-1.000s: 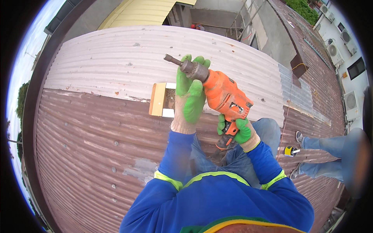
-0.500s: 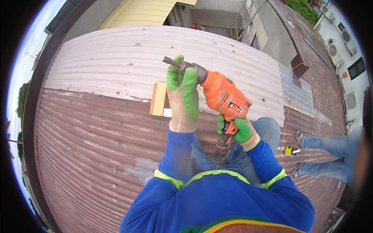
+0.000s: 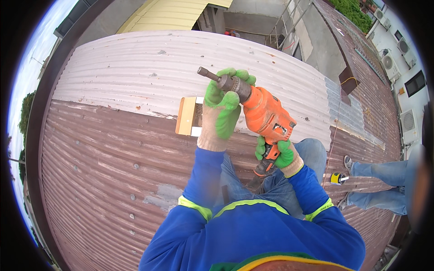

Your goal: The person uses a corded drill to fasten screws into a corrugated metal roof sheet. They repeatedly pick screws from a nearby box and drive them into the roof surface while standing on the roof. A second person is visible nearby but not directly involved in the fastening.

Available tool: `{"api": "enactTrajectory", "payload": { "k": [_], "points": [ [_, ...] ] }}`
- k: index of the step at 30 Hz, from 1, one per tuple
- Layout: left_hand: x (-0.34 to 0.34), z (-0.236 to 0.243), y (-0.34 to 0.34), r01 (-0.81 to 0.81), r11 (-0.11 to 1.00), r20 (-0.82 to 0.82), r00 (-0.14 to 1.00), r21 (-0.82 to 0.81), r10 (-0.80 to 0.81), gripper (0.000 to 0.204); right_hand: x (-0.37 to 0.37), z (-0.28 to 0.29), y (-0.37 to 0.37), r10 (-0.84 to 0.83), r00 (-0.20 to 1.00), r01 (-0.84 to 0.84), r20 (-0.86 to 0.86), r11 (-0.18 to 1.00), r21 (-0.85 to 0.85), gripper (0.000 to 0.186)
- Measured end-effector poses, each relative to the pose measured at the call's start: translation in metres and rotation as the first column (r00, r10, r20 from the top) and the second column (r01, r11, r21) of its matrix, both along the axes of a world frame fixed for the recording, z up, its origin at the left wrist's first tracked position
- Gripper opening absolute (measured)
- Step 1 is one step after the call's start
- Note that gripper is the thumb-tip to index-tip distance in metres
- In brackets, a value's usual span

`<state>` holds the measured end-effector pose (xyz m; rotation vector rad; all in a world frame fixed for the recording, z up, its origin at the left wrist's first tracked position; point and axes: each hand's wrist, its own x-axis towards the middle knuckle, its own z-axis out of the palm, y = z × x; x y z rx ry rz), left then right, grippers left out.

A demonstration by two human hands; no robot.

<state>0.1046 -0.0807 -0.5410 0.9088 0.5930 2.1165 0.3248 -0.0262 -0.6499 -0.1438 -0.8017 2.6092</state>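
Observation:
I hold an orange power drill (image 3: 266, 115) upright-angled over my lap, its socket bit (image 3: 206, 72) pointing up and left. My left hand (image 3: 219, 110), in a green and beige glove, has its fingers wrapped round the drill's metal chuck (image 3: 238, 88). My right hand (image 3: 285, 153), gloved the same way, grips the handle (image 3: 269, 160) below the motor housing. An open cardboard box (image 3: 185, 115) sits on the roofing just beyond my left wrist, partly hidden by it.
Corrugated roofing (image 3: 90, 158) surrounds me, with a pale sheet (image 3: 135, 67) ahead. A person's legs (image 3: 375, 198) stand at my right beside a yellow-labelled can (image 3: 337, 178). An opening with railing (image 3: 275, 31) lies beyond the sheet; air-conditioner units (image 3: 407, 126) line the wall at right.
Half a second ago my left fingers sat further left and lower on the chuck; now they curl higher around it. The drill has shifted slightly right and down.

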Motion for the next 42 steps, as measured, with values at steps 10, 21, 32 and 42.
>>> {"api": "enactTrajectory", "payload": {
  "k": [10, 21, 32, 42],
  "points": [
    [0.002, -0.005, -0.006, -0.109, 0.987, -0.047, 0.993, -0.115, 0.104, 0.064, 0.0, 0.001, 0.0, -0.006, 0.999, 0.005, 0.033, 0.999, 0.049, 0.075],
    [0.002, -0.007, -0.012, -0.158, 0.98, -0.043, 0.987, -0.121, 0.154, 0.075, -0.003, 0.001, -0.001, 0.016, 0.999, -0.014, -0.039, 0.999, 0.038, 0.069],
    [-0.021, 0.014, -0.024, -0.221, 0.975, -0.131, 0.966, 0.016, 0.221, 0.051, -0.001, -0.002, -0.004, 0.014, 0.998, -0.016, -0.057, 0.999, -0.048, 0.074],
    [-0.033, 0.033, -0.031, -0.343, 0.938, -0.247, 0.914, -0.046, 0.322, 0.04, -0.002, 0.002, -0.004, 0.03, 1.0, -0.03, -0.002, 1.0, -0.007, 0.073]
  ]
}}
